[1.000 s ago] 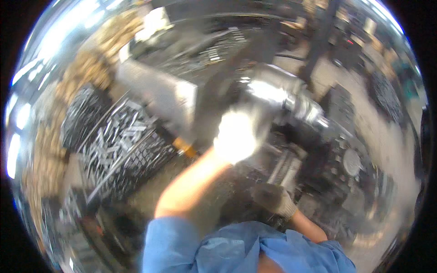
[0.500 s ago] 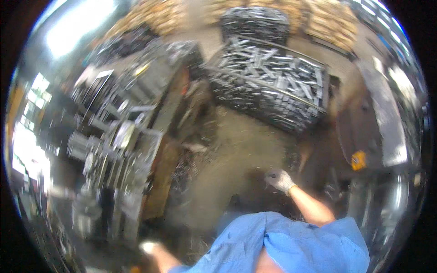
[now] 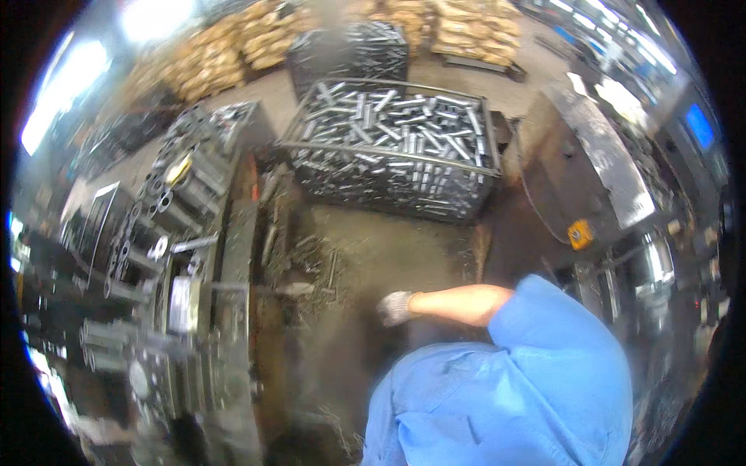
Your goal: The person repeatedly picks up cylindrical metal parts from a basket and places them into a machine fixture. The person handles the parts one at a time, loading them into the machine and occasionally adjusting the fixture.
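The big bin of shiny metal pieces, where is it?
In the head view, the big bin stands at upper centre, beyond the gloved right hand and left of the yellow object.

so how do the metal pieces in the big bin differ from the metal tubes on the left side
The metal pieces look slim, while the tubes look thicker. The metal pieces lie jumbled at many angles; the tubes lie roughly side by side. Round open ends show on several tubes, but are not clear on the metal pieces. Both are grey.
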A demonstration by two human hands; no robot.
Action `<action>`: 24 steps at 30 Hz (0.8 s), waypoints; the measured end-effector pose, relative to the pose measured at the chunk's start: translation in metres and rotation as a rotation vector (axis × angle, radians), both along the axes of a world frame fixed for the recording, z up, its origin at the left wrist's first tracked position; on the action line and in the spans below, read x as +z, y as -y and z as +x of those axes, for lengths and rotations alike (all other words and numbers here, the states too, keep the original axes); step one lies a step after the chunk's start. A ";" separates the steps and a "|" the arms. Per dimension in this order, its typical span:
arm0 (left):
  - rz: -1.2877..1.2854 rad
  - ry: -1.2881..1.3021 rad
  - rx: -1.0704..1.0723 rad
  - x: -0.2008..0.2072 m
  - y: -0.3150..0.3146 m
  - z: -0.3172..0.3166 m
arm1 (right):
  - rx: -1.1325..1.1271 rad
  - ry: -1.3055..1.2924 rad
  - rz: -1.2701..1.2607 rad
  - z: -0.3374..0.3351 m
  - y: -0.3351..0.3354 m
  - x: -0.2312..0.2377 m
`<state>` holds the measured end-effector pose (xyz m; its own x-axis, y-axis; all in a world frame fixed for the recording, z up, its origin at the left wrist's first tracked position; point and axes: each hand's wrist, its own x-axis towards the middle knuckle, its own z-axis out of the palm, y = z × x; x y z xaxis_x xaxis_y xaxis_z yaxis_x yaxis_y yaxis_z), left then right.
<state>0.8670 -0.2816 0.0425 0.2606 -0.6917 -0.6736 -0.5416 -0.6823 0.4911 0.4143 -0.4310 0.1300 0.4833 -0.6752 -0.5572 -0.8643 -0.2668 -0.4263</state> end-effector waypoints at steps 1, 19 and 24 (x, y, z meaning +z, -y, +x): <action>-0.016 -0.040 -0.013 0.002 0.018 -0.011 | -0.032 0.008 -0.002 -0.004 0.005 0.000; 0.084 -0.663 0.265 -0.015 0.174 -0.224 | -0.905 -0.271 -0.399 -0.359 0.208 -0.028; -0.157 -0.421 -0.313 0.024 0.341 -0.414 | -0.902 -0.614 -0.379 -0.583 0.350 -0.047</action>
